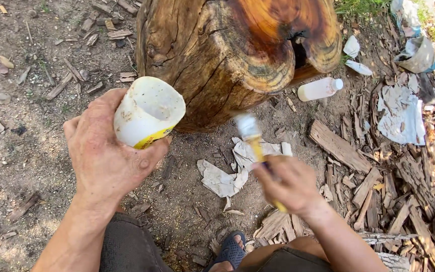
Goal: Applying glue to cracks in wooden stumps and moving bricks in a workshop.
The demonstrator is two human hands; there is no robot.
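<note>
- Left hand (107,151) wraps the tilted white tub (146,112); right hand (289,184) pinches 1 brush (251,135) beside the stump (237,50).
- Best worked in light, even strokes along the grain.

There is a single view, taken from a camera on the person's head and tilted steeply down toward the ground in front of the body. It sits close: the left hand (107,151) and right hand (289,185) fill the lower middle, forearms running in from the bottom edge, with knees and a sandalled foot (230,250) at the very bottom. The wooden stump (227,55) rises just ahead, cut off by the top edge. The view faces forward over bare dirt (21,151), with wood scraps (368,191) to the right and a strip of grass (358,6) at the top right corner.
</note>
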